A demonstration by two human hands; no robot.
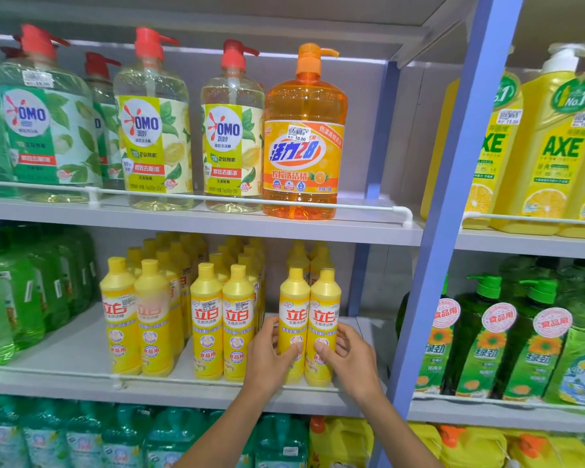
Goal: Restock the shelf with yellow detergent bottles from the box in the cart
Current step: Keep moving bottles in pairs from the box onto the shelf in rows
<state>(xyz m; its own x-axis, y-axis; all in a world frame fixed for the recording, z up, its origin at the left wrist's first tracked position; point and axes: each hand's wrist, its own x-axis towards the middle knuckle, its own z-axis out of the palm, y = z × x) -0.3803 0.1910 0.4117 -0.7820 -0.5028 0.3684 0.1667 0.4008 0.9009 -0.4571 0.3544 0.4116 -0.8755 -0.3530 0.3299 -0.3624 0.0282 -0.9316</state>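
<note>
Both clamped on: left grip (267, 352) wraps the lower body of yellow bottle A (294, 309), thumb across the front label, fingers curled round its left side. The right grip (348, 356) does the same on yellow bottle B (325, 312), thumb on the front, fingers round the right side.

A & B stand upright, touching side by side, caps on, bases on the middle shelf (81, 349) just behind the white front rail (183, 378). They sit at the right end of the yellow stock, w/ more of the same lined up behind them.

Left of them, across a gap, is a 2nd front pair (222, 319), then a 3rd pair (135, 315), each w/ rows running back. At the far left of the same shelf are green bottles (14, 298).

On the shelf above, an orange pump bottle (303, 136) holds orange liquid, and the clear OMO pump bottles (232, 130) hold pale liquid.

In the bay to the right are yellow AXE bottles (561, 140) up top and green pump bottles (487, 332) below.
</note>
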